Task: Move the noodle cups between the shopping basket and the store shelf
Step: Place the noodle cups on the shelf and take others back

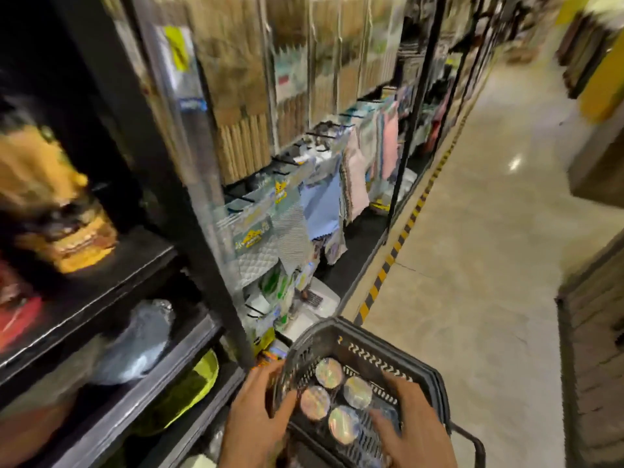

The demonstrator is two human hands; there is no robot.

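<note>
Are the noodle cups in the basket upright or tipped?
Upright: four noodle cups in the basket show round foil lids facing up.

Both bare forearms reach forward and down from the bottom edge of the view. The left hand (260, 405) lies palm down with its fingers spread and pointing forward, the fingertips bent slightly downward. The right hand (410, 422) is also palm down, fingers splayed and loosely curved, thumb angled inward toward the left. The two hands sit near each other, apart.
</note>
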